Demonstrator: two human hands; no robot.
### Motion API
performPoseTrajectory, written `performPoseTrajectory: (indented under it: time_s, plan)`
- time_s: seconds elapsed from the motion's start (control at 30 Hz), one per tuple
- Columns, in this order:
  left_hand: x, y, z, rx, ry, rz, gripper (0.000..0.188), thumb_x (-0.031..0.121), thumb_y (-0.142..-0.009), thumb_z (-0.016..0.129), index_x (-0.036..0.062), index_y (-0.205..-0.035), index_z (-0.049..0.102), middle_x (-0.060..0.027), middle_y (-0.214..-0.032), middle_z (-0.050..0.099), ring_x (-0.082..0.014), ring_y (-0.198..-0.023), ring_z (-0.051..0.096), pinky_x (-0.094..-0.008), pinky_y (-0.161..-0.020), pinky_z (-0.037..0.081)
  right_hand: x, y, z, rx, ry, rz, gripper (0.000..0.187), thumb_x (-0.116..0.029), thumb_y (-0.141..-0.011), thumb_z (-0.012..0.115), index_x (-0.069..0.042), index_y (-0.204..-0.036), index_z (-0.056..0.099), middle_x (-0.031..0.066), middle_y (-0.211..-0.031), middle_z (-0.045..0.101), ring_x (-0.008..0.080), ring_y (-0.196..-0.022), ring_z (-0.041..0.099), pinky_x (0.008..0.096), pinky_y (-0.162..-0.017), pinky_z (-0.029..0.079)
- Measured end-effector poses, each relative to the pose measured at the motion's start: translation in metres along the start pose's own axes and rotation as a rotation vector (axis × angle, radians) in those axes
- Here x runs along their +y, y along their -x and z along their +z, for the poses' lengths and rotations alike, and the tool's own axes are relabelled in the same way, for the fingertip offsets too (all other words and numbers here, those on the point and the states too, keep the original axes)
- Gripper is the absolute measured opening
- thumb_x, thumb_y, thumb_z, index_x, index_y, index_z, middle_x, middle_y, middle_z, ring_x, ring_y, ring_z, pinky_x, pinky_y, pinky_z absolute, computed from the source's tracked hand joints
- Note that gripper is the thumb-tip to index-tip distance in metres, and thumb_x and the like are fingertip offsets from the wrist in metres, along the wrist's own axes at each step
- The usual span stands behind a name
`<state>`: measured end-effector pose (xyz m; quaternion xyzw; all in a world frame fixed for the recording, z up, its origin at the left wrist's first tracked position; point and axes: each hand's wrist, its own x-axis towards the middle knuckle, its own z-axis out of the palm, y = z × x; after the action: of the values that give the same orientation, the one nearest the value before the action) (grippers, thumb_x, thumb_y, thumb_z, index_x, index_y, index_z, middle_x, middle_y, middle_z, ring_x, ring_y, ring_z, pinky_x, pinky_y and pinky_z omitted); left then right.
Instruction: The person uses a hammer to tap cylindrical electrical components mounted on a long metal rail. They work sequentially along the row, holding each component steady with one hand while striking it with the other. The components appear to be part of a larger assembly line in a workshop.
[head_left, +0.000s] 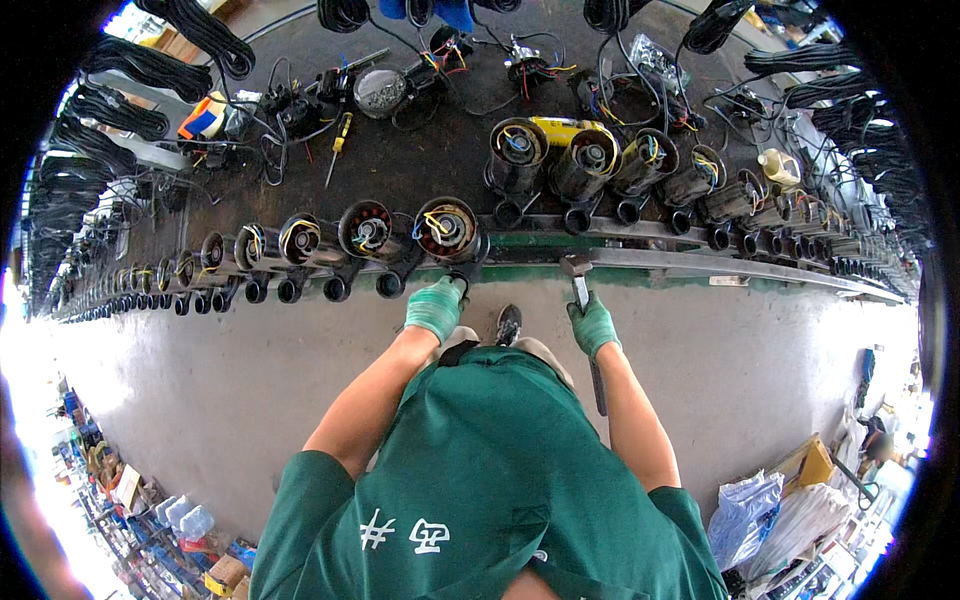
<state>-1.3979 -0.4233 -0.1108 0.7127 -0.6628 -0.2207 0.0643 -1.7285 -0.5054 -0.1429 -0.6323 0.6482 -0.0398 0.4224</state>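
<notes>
My left hand (pixel 436 307), in a green knit glove, is closed on the black lower socket of a motor housing (pixel 447 230) at the bench's near edge. The housing lies with its open end up toward me, showing copper windings and a loose yellow wire. My right hand (pixel 594 326), gloved alike, grips a hammer (pixel 579 280) by the handle. Its steel head points away from me, beside the metal rail (pixel 690 262), and the handle's end hangs below my fist. Whether the hammer head touches the rail I cannot tell.
Rows of similar motor housings (pixel 370 230) run along the edge to the left, and more housings (pixel 585 165) stand to the right. A yellow screwdriver (pixel 340 150), a bowl of small screws (pixel 381 92) and wired motor parts (pixel 525 65) lie farther back. Cable bundles (pixel 205 35) hang around the bench.
</notes>
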Motion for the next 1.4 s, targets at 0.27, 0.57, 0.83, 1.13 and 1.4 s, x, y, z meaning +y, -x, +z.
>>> performPoseTrajectory:
  time_s: [0.27,0.57,0.83,1.13,1.4]
  plan:
    - [-0.003,0.003,-0.025,0.001,0.071,0.097,0.025,0.03,-0.09,0.072,0.0075,-0.1,0.067,-0.0193,-0.1,0.07,-0.0425,-0.091,0.069,-0.0536,-0.076,0.053,-0.011,0.013,0.002,0.07,-0.057,-0.019,0.041,-0.033,-0.096,0.066,-0.001,-0.121,0.057,0.0329,-0.107,0.069,0.0522,-0.105,0.064,0.0544,-0.086,0.051]
    - [-0.006,-0.012,-0.181,0.502,-0.054,0.341,0.06,0.033,-0.076,0.086,0.0101,-0.126,0.065,-0.0137,-0.12,0.066,-0.0377,-0.114,0.061,-0.05,-0.098,0.048,-0.111,0.062,-0.041,0.02,-0.338,0.078,0.027,-0.026,-0.098,0.067,-0.004,-0.111,0.059,0.0065,-0.072,0.062,0.0135,-0.055,0.056,0.0356,-0.044,0.046]
    - [-0.037,-0.075,-0.171,0.265,0.028,0.388,0.019,0.024,-0.098,0.065,0.0087,-0.108,0.069,-0.0148,-0.099,0.074,-0.0376,-0.092,0.068,-0.0503,-0.088,0.051,-0.25,0.128,-0.074,0.048,-0.09,-0.386,0.05,-0.027,-0.099,0.066,0.01,-0.129,0.05,0.0326,-0.082,0.065,0.0523,-0.079,0.067,0.0548,-0.064,0.05]
    - [-0.046,-0.089,-0.149,0.337,-0.106,0.268,0.029,0.034,-0.104,0.056,0.007,-0.103,0.065,-0.0193,-0.069,0.068,-0.0418,-0.068,0.067,-0.053,-0.067,0.051,-0.267,0.085,-0.015,-0.135,0.307,-0.243,0.038,-0.03,-0.104,0.056,0.001,-0.124,0.045,0.0327,-0.086,0.069,0.0533,-0.085,0.067,0.0612,-0.071,0.05]
    - [-0.047,-0.09,-0.143,0.407,-0.095,0.27,0.019,0.026,-0.1,0.06,0.0074,-0.099,0.065,-0.0161,-0.067,0.068,-0.038,-0.071,0.068,-0.0494,-0.078,0.051,-0.301,0.129,-0.045,0.052,0.081,-0.342,0.045,-0.029,-0.104,0.059,0.006,-0.128,0.044,0.0328,-0.086,0.068,0.0537,-0.083,0.067,0.0562,-0.069,0.05]
